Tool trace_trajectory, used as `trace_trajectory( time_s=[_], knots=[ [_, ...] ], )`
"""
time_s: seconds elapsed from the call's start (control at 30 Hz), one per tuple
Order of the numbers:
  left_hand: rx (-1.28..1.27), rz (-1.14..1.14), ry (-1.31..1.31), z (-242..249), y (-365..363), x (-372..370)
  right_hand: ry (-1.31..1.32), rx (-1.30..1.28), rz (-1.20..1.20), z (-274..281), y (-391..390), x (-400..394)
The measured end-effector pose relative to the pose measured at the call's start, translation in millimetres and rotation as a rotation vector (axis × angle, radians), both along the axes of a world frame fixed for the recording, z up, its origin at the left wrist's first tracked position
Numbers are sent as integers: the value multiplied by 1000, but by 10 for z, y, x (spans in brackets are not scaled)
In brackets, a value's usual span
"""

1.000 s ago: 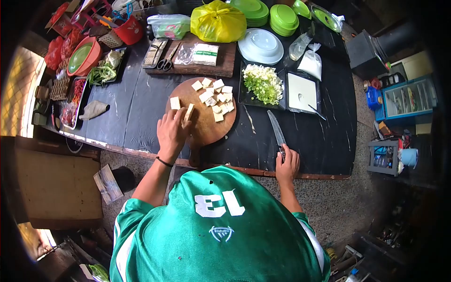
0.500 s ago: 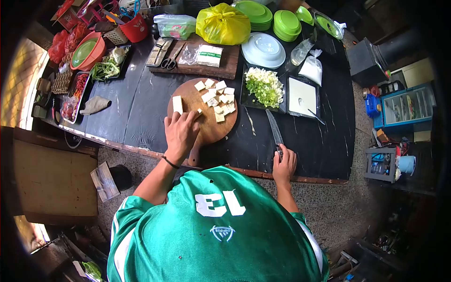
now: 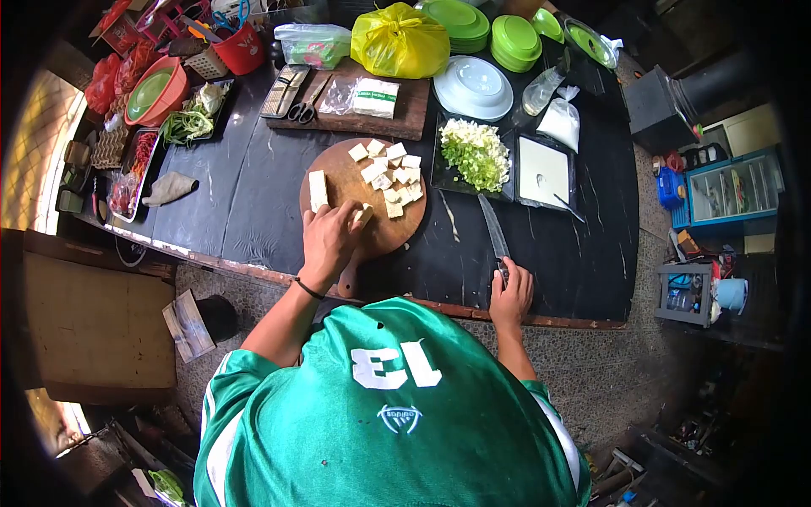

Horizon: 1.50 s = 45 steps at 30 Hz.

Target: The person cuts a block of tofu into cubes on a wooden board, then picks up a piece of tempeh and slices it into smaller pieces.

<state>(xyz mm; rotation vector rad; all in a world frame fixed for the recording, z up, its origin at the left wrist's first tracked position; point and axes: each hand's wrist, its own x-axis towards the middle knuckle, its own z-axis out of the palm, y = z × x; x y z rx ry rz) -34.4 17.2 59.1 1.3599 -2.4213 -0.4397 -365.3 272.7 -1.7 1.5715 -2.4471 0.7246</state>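
My left hand (image 3: 329, 243) is over the near left part of a round wooden cutting board (image 3: 397, 238), its fingers closed on a small piece of tofu (image 3: 363, 213). Just beyond those fingers lies a longer block of tofu (image 3: 318, 189). Several cut tofu cubes (image 3: 394, 176) sit in a loose group on the board's far right part. At the table's front edge, my right hand (image 3: 512, 291) is wrapped round the handle of a knife (image 3: 493, 226). The blade points away from me, low along the black tabletop.
Chopped green and white vegetables (image 3: 473, 156) fill a black tray right of the board, beside a dish of white liquid (image 3: 541, 173). Behind stand a thick wooden board (image 3: 405, 127) with scissors (image 3: 306, 103), white plates (image 3: 473, 89) and a yellow bag (image 3: 400, 42). A cloth (image 3: 171, 189) lies left.
My left hand has shifted slightly, and the small tofu piece in its fingers is tilted up and shows more. My right hand and the knife stay in place.
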Motion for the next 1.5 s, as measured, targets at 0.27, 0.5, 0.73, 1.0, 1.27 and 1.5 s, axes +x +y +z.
trace_trajectory(
  time_s=[0.27, 0.5, 0.73, 1.0, 1.27, 1.5],
  knots=[
    [-81, 52, 157, -41, 195, 23, 5, 25, 11, 21, -3, 8],
    [11, 85, 101, -135, 161, 52, 14, 36, 33, 24, -51, -7],
    [331, 196, 297, -42, 88, -17, -64, -31, 92, 102, -121, 89],
    [431, 222, 392, -72, 140, -24, -469, -96, 254, 343, -392, 787],
    [466, 212, 453, -240, 151, -41, -874, 117, 375, 447, -678, 1341],
    [683, 315, 664, -214, 133, -52, -1226, 379, 249, 709, -765, 1594]
  ],
)
